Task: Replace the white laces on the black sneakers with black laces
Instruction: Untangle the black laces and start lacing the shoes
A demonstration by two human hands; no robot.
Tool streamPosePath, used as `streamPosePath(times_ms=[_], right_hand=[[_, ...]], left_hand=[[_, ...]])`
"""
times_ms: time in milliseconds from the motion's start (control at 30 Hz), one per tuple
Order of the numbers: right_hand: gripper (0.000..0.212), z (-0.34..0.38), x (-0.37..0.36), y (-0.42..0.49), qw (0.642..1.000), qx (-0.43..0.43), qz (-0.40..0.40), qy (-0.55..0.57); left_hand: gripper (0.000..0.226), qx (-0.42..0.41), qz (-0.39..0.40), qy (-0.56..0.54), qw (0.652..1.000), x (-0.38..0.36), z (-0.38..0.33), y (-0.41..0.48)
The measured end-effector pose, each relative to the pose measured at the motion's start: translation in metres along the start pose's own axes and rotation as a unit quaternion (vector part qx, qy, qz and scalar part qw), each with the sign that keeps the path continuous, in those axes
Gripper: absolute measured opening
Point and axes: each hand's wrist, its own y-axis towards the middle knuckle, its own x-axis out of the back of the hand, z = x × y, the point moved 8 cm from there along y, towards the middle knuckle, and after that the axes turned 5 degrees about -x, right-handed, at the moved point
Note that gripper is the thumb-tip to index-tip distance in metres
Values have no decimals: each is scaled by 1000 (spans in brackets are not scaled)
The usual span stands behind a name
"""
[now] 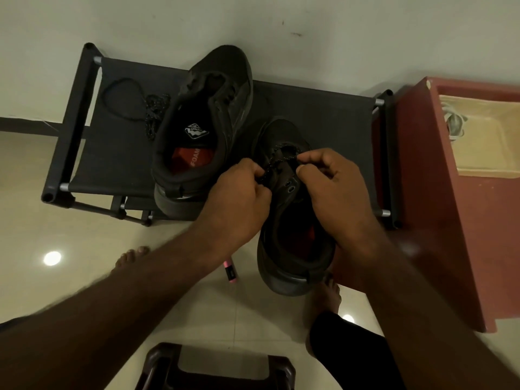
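Note:
Two black sneakers sit on a dark fabric rack [323, 114]. The left sneaker [202, 122] lies with no lace in it, its red insole showing. The right sneaker [284, 220] overhangs the rack's front edge, heel toward me. A black speckled lace [277, 156] runs through its front eyelets. My left hand [239, 201] pinches one end of that lace at the sneaker's left side. My right hand [334, 187] pinches the other end at the right side. A second black lace [140, 105] lies loose on the rack's left part. White laces [454, 125] lie in a tray on the right.
A red cabinet [439, 220] stands right of the rack, with a beige tray [489, 136] on top. A pink and black lighter-like object [230, 271] lies on the tiled floor. My bare feet [323, 299] and a dark stool [216, 367] are below.

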Motion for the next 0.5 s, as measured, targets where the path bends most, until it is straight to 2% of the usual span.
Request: streamPosePath(times_ms=[67, 133, 367, 500], right_hand=[[32, -1, 0, 0, 1000, -2, 0, 1], [28, -2, 0, 1, 1000, -2, 0, 0], [34, -2, -1, 1, 1000, -1, 5, -4], [26, -3, -1, 1, 1000, 5, 5, 1]], left_hand=[[14, 18, -11, -41, 999, 1, 4, 1], [18, 23, -26, -76, 996, 1, 5, 2], [18, 35, -49, -84, 995, -4, 6, 4], [16, 40, -43, -115, 992, -5, 4, 4]])
